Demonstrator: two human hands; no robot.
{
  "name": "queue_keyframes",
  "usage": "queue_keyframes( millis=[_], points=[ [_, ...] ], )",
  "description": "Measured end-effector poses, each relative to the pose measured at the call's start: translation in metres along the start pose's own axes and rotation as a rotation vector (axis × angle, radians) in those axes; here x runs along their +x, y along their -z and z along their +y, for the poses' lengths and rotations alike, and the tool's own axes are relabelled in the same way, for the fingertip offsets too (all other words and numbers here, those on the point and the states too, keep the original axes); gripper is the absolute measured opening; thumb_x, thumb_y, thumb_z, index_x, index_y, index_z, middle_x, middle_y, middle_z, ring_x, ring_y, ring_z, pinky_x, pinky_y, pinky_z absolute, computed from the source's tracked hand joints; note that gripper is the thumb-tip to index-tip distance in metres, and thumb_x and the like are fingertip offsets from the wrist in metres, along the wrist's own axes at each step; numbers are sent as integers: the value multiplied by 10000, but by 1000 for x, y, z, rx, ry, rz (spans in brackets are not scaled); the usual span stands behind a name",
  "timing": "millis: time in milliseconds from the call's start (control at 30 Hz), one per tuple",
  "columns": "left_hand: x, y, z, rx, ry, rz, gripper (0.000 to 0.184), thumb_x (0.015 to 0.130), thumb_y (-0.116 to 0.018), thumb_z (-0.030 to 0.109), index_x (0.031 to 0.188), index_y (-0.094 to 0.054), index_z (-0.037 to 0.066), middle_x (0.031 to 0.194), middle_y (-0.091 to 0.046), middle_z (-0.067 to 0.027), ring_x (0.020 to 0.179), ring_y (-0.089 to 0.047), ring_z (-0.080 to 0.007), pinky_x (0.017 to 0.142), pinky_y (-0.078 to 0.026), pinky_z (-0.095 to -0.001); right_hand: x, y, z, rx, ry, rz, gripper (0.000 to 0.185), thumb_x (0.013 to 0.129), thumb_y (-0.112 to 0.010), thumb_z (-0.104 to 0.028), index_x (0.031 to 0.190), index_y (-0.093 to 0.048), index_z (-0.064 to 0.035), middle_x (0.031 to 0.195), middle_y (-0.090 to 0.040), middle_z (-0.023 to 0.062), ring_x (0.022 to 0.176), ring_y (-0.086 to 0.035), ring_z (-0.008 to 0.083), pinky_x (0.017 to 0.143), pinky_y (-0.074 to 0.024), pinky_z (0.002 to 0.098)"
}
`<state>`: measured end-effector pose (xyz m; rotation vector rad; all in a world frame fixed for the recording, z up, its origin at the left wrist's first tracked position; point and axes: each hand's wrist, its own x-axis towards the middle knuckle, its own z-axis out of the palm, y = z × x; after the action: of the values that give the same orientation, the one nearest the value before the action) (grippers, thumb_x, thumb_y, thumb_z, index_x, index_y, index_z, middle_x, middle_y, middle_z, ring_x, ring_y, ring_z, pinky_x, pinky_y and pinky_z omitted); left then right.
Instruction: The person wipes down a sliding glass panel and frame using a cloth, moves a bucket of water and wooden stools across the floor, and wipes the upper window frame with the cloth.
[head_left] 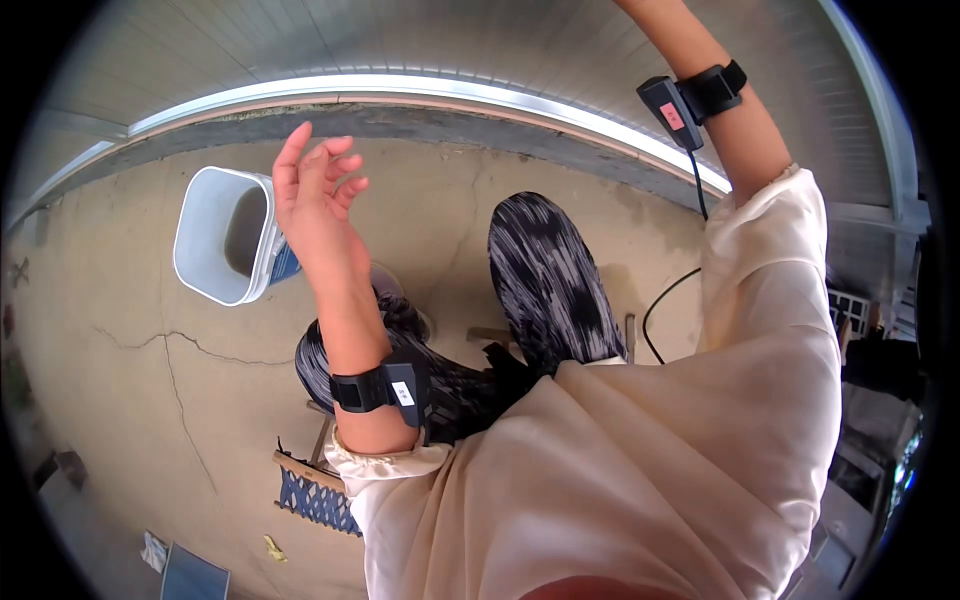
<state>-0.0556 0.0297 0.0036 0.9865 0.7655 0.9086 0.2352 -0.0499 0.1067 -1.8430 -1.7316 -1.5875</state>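
Observation:
My left hand [318, 205] is raised beside a white bucket [205, 235], its fingers loosely bent and apart, with nothing in them. Greyish water or a similar murky liquid [246, 232] shows inside the bucket. My right forearm [742, 130] reaches up past the top edge, so the right hand is out of sight. Each arm wears a black strap with a small box; the left box [404, 390] has a white label, the right box [668, 115] a pink one. Behind my left wrist, a pale round object [390, 282] is mostly hidden.
A low wall ledge [400, 125] with metal panelling runs along the front. Below my left arm is a folding seat of blue woven webbing [318, 500]. A yellow scrap [274, 548] lies on the cracked concrete floor [130, 400]. A black cable [650, 315] hangs at my right.

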Motion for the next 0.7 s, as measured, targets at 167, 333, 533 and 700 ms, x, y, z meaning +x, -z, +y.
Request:
queue_keyframes(
  millis=[167, 333, 533, 700],
  points=[
    [3, -2, -2, 49, -1, 4, 302, 881, -513, 95, 1173, -491, 24, 921, -617, -76, 750, -573, -111, 601, -466, -229, -76, -49, -52, 106, 144, -235, 561, 747, -545, -101, 1301, -454, -110, 1392, -376, 75, 1322, -293, 238, 1070, -201, 442],
    [4, -16, -2, 46, 26, -43, 317, 896, -497, 85, 1204, -474, 14, 937, -613, -75, 752, -576, -100, 596, -471, -216, -173, -101, -117, 79, 299, -639, 673, 789, -498, -166, 1421, -268, -174, 1502, -166, -38, 1381, -123, 109, 1137, -53, 326],
    [10, -33, -10, 100, 21, -81, 311, 891, -515, 109, 1191, -479, 35, 912, -621, -78, 725, -588, -97, 584, -478, -211, -187, -120, -159, 87, 260, -694, 561, 902, -354, -281, 1427, -234, -126, 1505, -146, -55, 1391, -48, 126, 1146, -4, 332],
    [14, -35, -14, 155, 6, -46, 317, 890, -513, 107, 1196, -475, 33, 922, -620, -76, 739, -588, -98, 589, -478, -211, -230, -100, -123, 222, 193, -758, 566, 893, -402, -248, 1428, -237, -163, 1506, -143, -38, 1381, -101, 103, 1149, -43, 316]
  ],
)
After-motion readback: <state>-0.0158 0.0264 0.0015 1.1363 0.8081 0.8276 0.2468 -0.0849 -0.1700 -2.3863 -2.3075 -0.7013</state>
